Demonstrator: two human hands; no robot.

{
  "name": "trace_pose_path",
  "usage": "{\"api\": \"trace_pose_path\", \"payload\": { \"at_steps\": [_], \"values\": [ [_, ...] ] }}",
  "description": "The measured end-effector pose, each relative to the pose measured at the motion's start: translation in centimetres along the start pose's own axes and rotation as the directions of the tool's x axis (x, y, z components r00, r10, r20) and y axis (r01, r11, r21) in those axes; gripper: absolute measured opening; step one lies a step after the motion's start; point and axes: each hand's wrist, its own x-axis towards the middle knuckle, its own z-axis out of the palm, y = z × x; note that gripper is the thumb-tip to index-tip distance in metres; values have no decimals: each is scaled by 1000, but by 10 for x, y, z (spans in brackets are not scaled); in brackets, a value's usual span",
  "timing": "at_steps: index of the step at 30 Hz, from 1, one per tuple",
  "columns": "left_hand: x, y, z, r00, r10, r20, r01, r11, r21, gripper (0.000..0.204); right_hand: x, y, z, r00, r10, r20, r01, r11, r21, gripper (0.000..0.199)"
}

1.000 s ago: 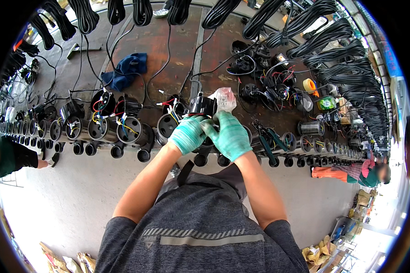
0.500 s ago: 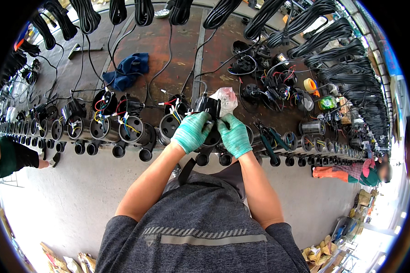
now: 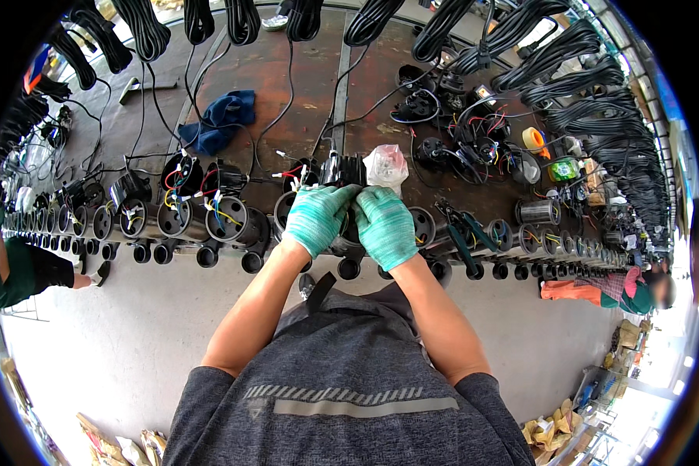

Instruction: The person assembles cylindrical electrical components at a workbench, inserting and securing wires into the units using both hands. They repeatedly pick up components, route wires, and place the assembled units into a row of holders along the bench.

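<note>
Both my hands wear green knitted gloves and meet at the near edge of the table. My left hand [image 3: 317,219] and my right hand [image 3: 386,225] are closed on a black ribbed housing cap [image 3: 340,168], whose cable runs off its far end. Their fingertips come together at the cap's near side and hide where it meets the cylinder beneath. An open black cylinder [image 3: 229,219] with yellow and blue wires inside lies to the left. Wires with white connectors stick out of the cap [image 3: 180,172] behind that row. Right of my right hand lie green-handled pliers [image 3: 464,242].
A clear bag [image 3: 386,165] sits just beyond my right hand. A blue cloth [image 3: 221,122] and a hammer [image 3: 136,89] lie farther left. Orange tape [image 3: 533,140] lies among wired parts at right. Coiled black cables [image 3: 245,22] line the far edge. Other people stand at both sides.
My right hand has shifted left, against my left hand, and its fingers now lie more over the cap's near end. The cap looks turned more in line with the table's depth.
</note>
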Motion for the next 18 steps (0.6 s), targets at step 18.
{"api": "trace_pose_path", "payload": {
  "at_steps": [18],
  "values": [
    [-10,-3,14,968,-253,-7,241,932,-272,24,-42,-38,-7,904,331,271,-367,926,92,45]
  ]
}}
